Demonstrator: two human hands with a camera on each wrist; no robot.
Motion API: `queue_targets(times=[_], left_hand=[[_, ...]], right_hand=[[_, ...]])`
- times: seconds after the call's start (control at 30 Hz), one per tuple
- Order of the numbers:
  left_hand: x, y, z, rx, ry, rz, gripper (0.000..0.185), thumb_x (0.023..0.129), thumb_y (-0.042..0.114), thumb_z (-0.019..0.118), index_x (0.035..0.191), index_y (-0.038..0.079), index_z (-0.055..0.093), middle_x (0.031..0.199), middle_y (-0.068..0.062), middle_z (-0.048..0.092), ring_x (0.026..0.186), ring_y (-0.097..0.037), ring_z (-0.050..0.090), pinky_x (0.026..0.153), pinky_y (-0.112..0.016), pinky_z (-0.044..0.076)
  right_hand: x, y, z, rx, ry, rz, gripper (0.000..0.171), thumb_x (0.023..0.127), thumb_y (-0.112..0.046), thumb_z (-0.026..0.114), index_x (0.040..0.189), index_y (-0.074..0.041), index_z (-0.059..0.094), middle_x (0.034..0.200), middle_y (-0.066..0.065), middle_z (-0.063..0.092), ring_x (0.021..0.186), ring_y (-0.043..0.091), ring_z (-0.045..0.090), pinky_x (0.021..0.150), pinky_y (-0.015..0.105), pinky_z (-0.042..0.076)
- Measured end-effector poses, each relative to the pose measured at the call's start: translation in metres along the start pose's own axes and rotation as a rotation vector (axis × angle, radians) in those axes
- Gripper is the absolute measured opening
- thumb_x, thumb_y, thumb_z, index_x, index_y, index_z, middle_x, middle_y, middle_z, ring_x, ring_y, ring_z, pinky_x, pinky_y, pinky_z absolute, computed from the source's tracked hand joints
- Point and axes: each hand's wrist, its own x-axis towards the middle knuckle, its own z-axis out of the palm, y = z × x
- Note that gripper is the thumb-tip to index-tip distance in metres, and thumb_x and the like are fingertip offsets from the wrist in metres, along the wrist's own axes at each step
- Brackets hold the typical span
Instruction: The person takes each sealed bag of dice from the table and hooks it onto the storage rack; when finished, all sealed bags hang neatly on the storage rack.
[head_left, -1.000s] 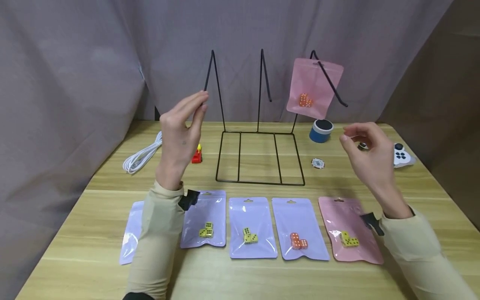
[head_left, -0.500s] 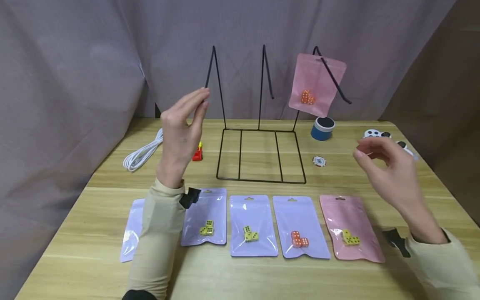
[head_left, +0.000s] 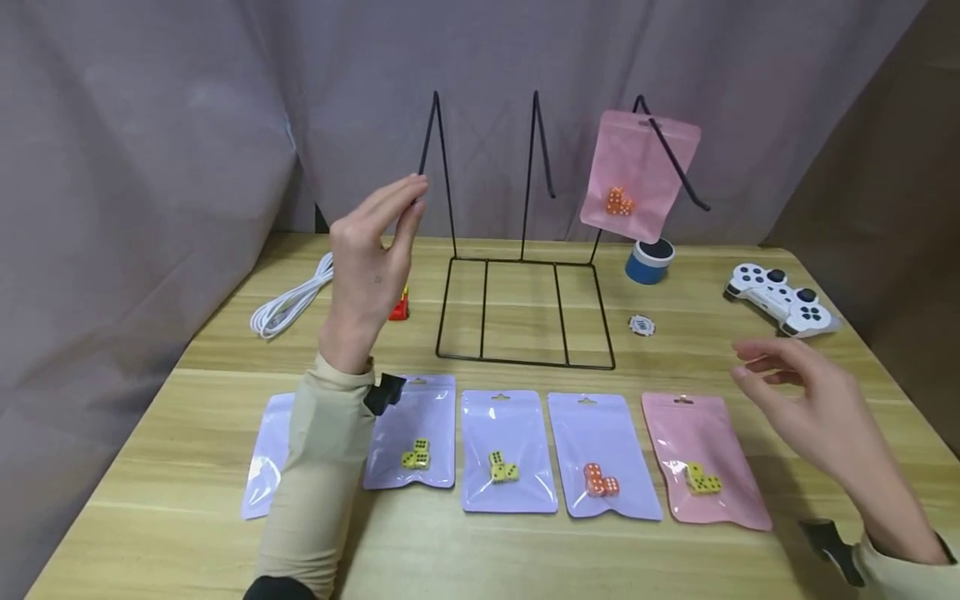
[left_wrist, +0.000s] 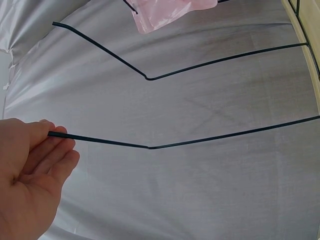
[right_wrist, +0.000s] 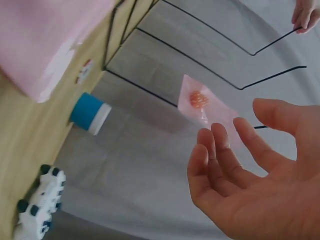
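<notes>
My left hand (head_left: pixel 371 258) pinches the tip of the left hook (left_wrist: pixel 100 140) of a black wire rack (head_left: pixel 525 362). A pink zip bag (head_left: pixel 633 162) with orange dice hangs on the rack's right hook. My right hand (head_left: pixel 817 408) hovers with loosely bent fingers and holds nothing, just right of a pink bag (head_left: pixel 690 429) with yellow dice lying on the table. Left of that bag lie a lilac bag (head_left: pixel 588 429) with orange dice and two lilac bags with yellow dice, one in the middle (head_left: pixel 510 425). A further lilac bag (head_left: pixel 262 462) is partly hidden by my left arm.
Behind the right hand lies a white game controller (head_left: pixel 783 300). A blue jar (head_left: pixel 648 265) and a poker chip (head_left: pixel 642 325) are right of the rack. On the left are a coiled white cable (head_left: pixel 288 304) and a red toy (head_left: pixel 400 308), partly covered by my hand.
My right hand has moved down and to the right, away from the hanging pink bag, uncovering the controller. My left hand keeps its pinch on the hook tip.
</notes>
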Motion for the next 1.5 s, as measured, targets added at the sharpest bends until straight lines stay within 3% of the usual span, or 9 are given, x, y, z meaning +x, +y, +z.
queue_targets(times=[0.17,0.47,0.73,1.03,1.23,1.5], left_hand=[[0.000,0.000,0.001,-0.002,0.000,0.004,0.019,0.091,-0.001,0.060,0.106,-0.009,0.067,0.108,-0.021,0.066,0.106,-0.024,0.062,0.092,-0.027,0.050],[0.000,0.000,0.001,0.005,0.007,0.005,0.018,0.091,-0.001,0.061,0.105,-0.009,0.068,0.107,-0.020,0.066,0.106,-0.023,0.062,0.092,-0.027,0.049],[-0.001,0.000,0.001,0.013,0.001,-0.003,0.018,0.090,-0.002,0.061,0.106,-0.009,0.068,0.108,-0.021,0.066,0.105,-0.024,0.062,0.092,-0.027,0.049],[0.000,0.000,0.000,0.012,0.008,0.000,0.018,0.090,-0.003,0.061,0.105,-0.010,0.067,0.108,-0.021,0.066,0.106,-0.024,0.062,0.092,-0.027,0.049],[0.000,0.001,0.000,0.012,0.000,0.001,0.018,0.090,-0.002,0.061,0.105,-0.010,0.067,0.108,-0.022,0.066,0.105,-0.025,0.062,0.093,-0.027,0.049],[0.000,0.000,0.000,0.011,0.000,0.004,0.018,0.091,-0.001,0.060,0.105,-0.010,0.067,0.108,-0.021,0.066,0.105,-0.025,0.062,0.093,-0.027,0.049]], right_hand=[[-0.013,0.020,0.000,0.004,-0.072,0.015,0.028,0.084,-0.002,0.069,0.111,0.002,0.064,0.091,-0.014,0.060,0.081,-0.011,0.051,0.069,0.002,0.042],[-0.035,0.049,0.001,-0.045,-0.360,0.042,0.030,0.084,-0.001,0.070,0.112,0.000,0.061,0.087,0.004,0.064,0.076,-0.005,0.054,0.062,0.011,0.047],[-0.045,0.063,0.001,-0.013,-0.375,0.033,0.026,0.083,-0.001,0.071,0.106,0.002,0.061,0.081,0.000,0.064,0.075,-0.004,0.056,0.062,0.011,0.047],[-0.052,0.072,-0.001,-0.048,-0.487,0.186,0.028,0.087,-0.006,0.068,0.110,0.006,0.057,0.094,0.015,0.065,0.073,-0.003,0.056,0.058,0.021,0.051],[-0.058,0.078,-0.002,-0.051,-0.582,0.303,0.033,0.091,-0.016,0.065,0.116,0.004,0.056,0.096,0.012,0.065,0.078,0.000,0.054,0.059,0.022,0.049],[-0.063,0.081,0.001,-0.030,-0.595,0.335,0.031,0.092,-0.022,0.064,0.112,0.002,0.059,0.095,0.007,0.063,0.081,-0.001,0.053,0.060,0.022,0.049]])
